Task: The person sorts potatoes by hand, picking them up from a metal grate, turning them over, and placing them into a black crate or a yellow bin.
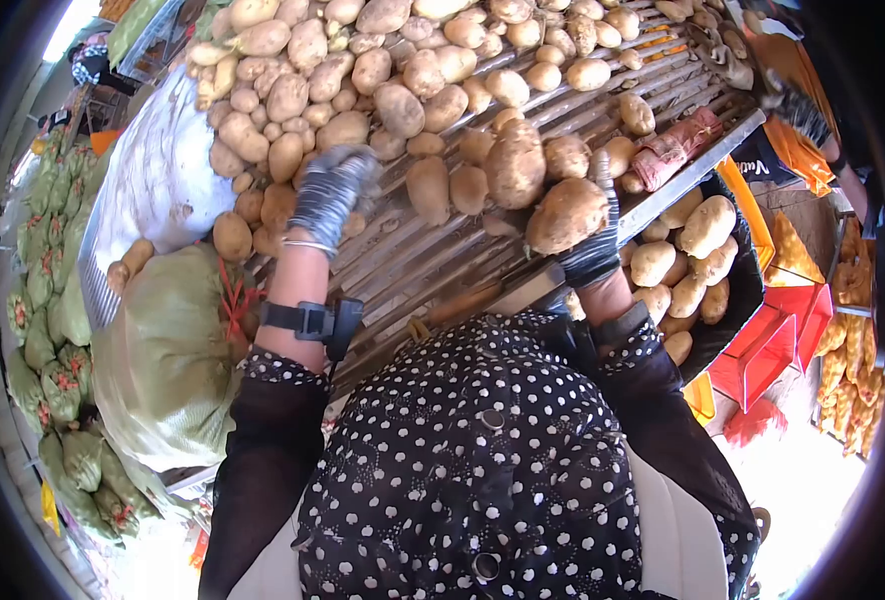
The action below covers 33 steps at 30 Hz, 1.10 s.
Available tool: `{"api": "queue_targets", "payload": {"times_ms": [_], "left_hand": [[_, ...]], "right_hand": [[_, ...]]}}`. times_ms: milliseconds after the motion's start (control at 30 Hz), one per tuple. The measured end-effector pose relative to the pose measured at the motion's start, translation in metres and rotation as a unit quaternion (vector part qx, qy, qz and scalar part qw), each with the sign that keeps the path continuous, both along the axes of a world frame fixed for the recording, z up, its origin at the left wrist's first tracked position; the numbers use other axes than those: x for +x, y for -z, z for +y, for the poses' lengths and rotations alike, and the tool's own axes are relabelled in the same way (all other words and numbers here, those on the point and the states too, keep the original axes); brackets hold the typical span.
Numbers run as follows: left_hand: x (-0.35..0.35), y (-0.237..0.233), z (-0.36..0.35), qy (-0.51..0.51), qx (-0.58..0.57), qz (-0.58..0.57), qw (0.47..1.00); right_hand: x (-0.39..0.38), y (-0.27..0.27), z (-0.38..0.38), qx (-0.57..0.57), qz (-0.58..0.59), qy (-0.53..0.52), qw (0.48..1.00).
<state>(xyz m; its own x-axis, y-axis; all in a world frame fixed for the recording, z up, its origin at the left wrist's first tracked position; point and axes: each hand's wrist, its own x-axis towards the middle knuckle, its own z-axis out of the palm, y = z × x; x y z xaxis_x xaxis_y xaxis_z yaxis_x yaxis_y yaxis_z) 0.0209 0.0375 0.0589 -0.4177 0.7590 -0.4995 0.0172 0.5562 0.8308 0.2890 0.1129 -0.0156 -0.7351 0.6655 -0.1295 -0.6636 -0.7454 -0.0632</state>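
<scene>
Grey glove, left hand (333, 192): your fingers curl downward at the near edge of the potato pile (363, 70). The glove is blurred, so you cannot tell whether it closes on anything.
Dark glove, right hand (593, 250): your fingers wrap up around the large potato (566, 213) from below and behind, gripping it firmly.
Large potato, position: it sits in your right palm, over the near edge of the slatted table (403, 255), with the black crate (738, 300) just to its right.
Long axis: it runs roughly left to right, tilted up toward the crate side.
Nearer hand: the right one holds it, and the left is well apart from it across the slats.
Crate contents: pale potatoes (708, 225) are piled inside, close beside your right wrist.
Left side: a green sack (163, 350) lies next to your left forearm, which bears a black strap (308, 320).
Far corner: another person's gloved hand (798, 112) shows at the table's right end.
</scene>
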Motion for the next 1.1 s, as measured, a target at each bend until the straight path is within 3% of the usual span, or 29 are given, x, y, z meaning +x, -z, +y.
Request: {"api": "queue_targets", "payload": {"times_ms": [33, 100, 133, 167, 267, 300, 367, 433, 500, 533, 567, 600, 633, 667, 767, 867, 967, 1100], "left_hand": [[0.005, 0.001, -0.005, 0.084, -0.074, 0.107, 0.988], [-0.002, 0.063, -0.012, 0.217, -0.015, 0.378, 0.9], [0.014, 0.052, -0.008, 0.24, -0.059, 0.402, 0.882], [0.02, 0.056, -0.004, 0.256, -0.047, 0.394, 0.881], [0.029, 0.055, 0.006, 0.204, -0.003, 0.363, 0.909], [0.033, 0.059, 0.007, 0.216, 0.004, 0.356, 0.909], [0.043, 0.061, 0.011, 0.225, 0.044, 0.433, 0.872], [0.05, 0.065, 0.014, 0.233, 0.05, 0.427, 0.873], [0.04, 0.085, 0.019, 0.165, 0.05, 0.257, 0.951], [0.022, 0.115, 0.024, 0.143, 0.108, 0.217, 0.96], [0.023, 0.105, 0.021, 0.137, 0.143, 0.145, 0.969], [0.025, 0.098, 0.017, 0.086, 0.15, -0.058, 0.983], [0.028, 0.09, 0.014, 0.031, 0.152, -0.258, 0.954], [0.035, 0.079, 0.008, -0.038, 0.105, -0.334, 0.936], [0.054, 0.036, -0.008, 0.042, 0.107, -0.504, 0.856], [0.08, 0.021, -0.013, 0.116, 0.148, -0.545, 0.817], [0.106, 0.006, -0.017, 0.117, 0.145, -0.534, 0.825], [0.142, 0.003, -0.022, 0.215, 0.141, -0.523, 0.813]], "right_hand": [[0.004, -0.01, -0.005, 0.002, 0.0, 0.017, 1.0], [0.011, -0.011, -0.007, 0.012, 0.047, 0.016, 0.999], [0.016, -0.001, -0.01, 0.021, 0.152, -0.001, 0.988], [0.017, 0.002, -0.011, 0.026, 0.028, 0.064, 0.997], [0.027, -0.01, -0.024, 0.041, 0.109, 0.042, 0.992], [0.027, -0.023, -0.033, -0.04, -0.034, 0.123, 0.991], [0.03, -0.027, -0.045, -0.031, -0.04, 0.186, 0.981], [0.039, -0.028, -0.058, -0.026, -0.047, 0.212, 0.976], [0.043, -0.04, -0.077, -0.041, -0.027, 0.203, 0.978], [0.048, -0.031, -0.082, 0.001, -0.014, 0.194, 0.981], [0.053, -0.031, -0.085, 0.0, -0.008, 0.188, 0.982], [0.059, -0.032, -0.09, -0.008, -0.043, 0.198, 0.979], [0.062, -0.033, -0.096, -0.016, -0.077, 0.208, 0.975], [0.061, -0.032, -0.099, -0.024, -0.113, 0.219, 0.969], [0.069, -0.027, -0.106, -0.025, -0.097, 0.217, 0.971], [0.072, -0.025, -0.107, -0.02, -0.072, 0.213, 0.974], [0.078, -0.024, -0.108, -0.015, -0.044, 0.212, 0.976], [0.102, -0.023, -0.114, -0.006, -0.003, 0.218, 0.976]]}}
